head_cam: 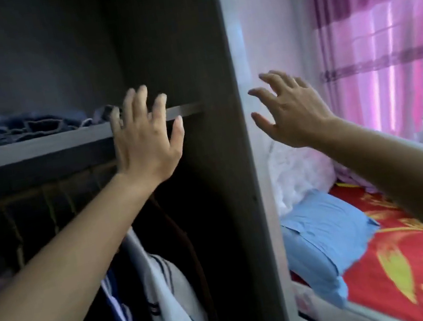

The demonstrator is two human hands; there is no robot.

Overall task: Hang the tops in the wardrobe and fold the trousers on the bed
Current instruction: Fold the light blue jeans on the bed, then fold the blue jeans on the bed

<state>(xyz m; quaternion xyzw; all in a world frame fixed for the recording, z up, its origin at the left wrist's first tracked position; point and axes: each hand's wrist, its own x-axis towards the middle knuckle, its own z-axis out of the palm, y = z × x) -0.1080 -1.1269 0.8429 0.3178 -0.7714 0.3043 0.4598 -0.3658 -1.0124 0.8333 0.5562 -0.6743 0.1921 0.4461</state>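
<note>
Up high, both hands are empty, fingers spread. The left hand (145,140) is raised in front of the wardrobe (186,52), its fingers crossing the edge of the shelf (34,148), where dark clothes (17,127) lie crumpled. The right hand (290,112) is lifted with fingers curled loosely, just beyond the wardrobe's side panel. Below the left arm, tops (165,294) hang inside. To the right, the bed (393,284) carries a red cover and a blue pillow (324,242).
</note>
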